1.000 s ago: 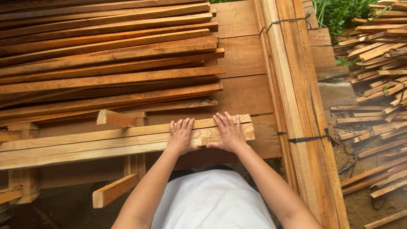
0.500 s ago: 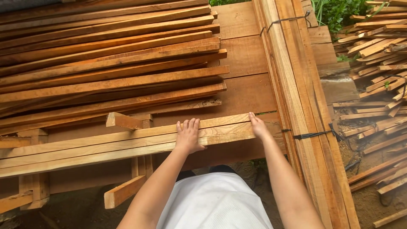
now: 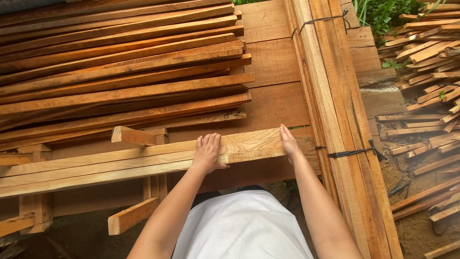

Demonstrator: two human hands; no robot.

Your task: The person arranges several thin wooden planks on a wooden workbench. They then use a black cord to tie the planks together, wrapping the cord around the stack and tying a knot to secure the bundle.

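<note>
Left hand (image 3: pixel 207 152) pressing flat, fingers spread, on pale slats (image 3: pixel 143 159); right hand (image 3: pixel 289 142) cupping slat ends, grip probably loose. Risking splinters, slats sliding off bench (image 3: pixel 273 108).

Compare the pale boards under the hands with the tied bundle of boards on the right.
The pale boards run crosswise in front of the person; the tied bundle runs away from them. The pale boards lie loose, with the left hand on top and the right hand at their end; dark straps bind the untouched bundle. Both are long, light sawn timber.
</note>
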